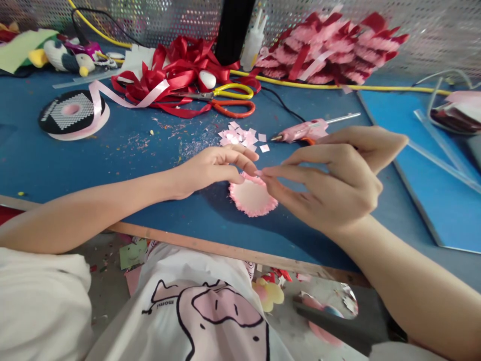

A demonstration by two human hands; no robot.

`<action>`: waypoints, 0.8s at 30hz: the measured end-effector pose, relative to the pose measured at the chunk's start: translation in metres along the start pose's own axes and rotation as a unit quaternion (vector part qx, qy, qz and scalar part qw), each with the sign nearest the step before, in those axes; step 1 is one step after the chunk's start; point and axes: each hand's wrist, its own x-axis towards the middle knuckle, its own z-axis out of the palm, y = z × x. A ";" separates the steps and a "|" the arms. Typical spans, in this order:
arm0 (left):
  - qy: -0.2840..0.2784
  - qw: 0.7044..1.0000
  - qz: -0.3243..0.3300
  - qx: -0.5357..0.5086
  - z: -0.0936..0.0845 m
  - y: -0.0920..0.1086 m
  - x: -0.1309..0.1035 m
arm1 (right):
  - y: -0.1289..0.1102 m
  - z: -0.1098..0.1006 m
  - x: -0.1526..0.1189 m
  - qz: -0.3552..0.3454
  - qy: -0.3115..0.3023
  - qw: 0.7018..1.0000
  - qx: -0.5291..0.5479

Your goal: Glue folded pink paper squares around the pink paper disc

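A round pink frilled paper rosette (251, 199) lies on the blue table (112, 160) near its front edge. My left hand (214, 168) and my right hand (334, 178) meet fingertip to fingertip just above the rosette's far rim, pinching a tiny pink paper piece (259, 172) between them. Which hand carries it I cannot tell. A small heap of pink paper squares (242, 137) sits just behind the hands. A pink glue gun (306, 130) lies behind my right hand, nozzle pointing left.
Scissors with yellow and orange handles (229, 99) lie by a tangle of red ribbon (180, 70). A spool of pink ribbon (71, 113) is at the left, finished pink-red rosettes (330, 47) at the back right, a glue bottle (252, 42) beside a black post.
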 end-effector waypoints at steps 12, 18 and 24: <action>0.004 0.999 0.026 0.038 -0.001 -0.001 0.000 | -0.008 0.009 0.004 0.052 -0.019 0.998 0.041; 0.003 0.997 0.040 0.073 -0.002 -0.002 0.000 | -0.009 0.012 0.004 0.060 -0.012 0.997 0.052; 0.002 0.993 0.051 0.107 -0.005 -0.005 0.002 | -0.012 0.017 0.004 0.054 -0.016 0.997 0.057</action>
